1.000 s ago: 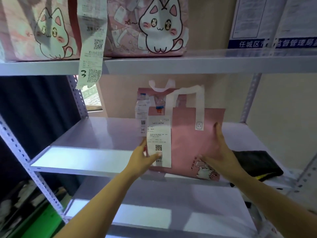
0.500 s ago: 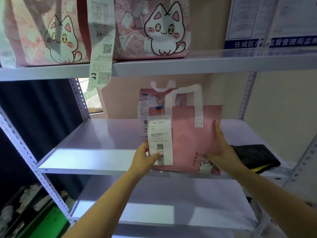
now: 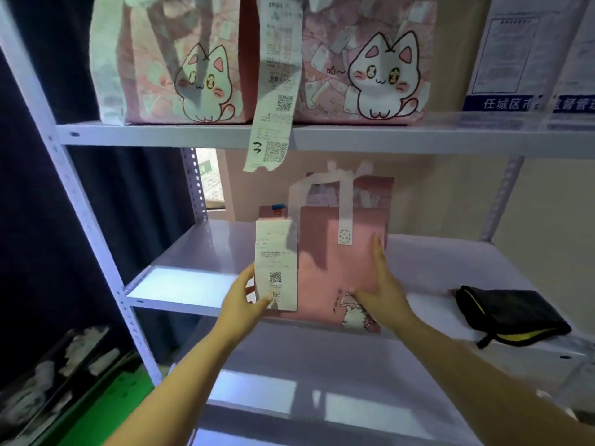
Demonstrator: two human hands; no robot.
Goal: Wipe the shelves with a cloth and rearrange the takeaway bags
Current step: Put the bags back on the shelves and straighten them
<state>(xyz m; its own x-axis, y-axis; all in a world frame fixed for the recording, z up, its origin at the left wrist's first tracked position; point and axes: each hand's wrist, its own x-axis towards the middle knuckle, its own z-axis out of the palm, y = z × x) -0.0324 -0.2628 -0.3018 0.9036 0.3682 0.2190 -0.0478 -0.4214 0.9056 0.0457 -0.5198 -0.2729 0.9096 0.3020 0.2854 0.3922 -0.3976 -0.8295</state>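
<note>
Since a moment ago both hands have slid the pink bag [image 3: 335,272] leftward along the middle shelf [image 3: 193,281], left hand [image 3: 243,304] pinching its receipt [image 3: 275,262], right hand [image 3: 383,294] flat, likely steadying it upright, cloth [image 3: 508,317] at three o'clock

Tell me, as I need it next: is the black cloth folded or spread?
Folded: the black cloth lies doubled in layers, yellow lining showing.

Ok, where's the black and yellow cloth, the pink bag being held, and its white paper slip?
Black and yellow folded cloth [image 3: 512,313]: head view, its black top.
Plain pink takeaway bag [image 3: 335,259]: head view, its front panel.
White paper receipt [image 3: 275,262]: head view, its middle.
</note>
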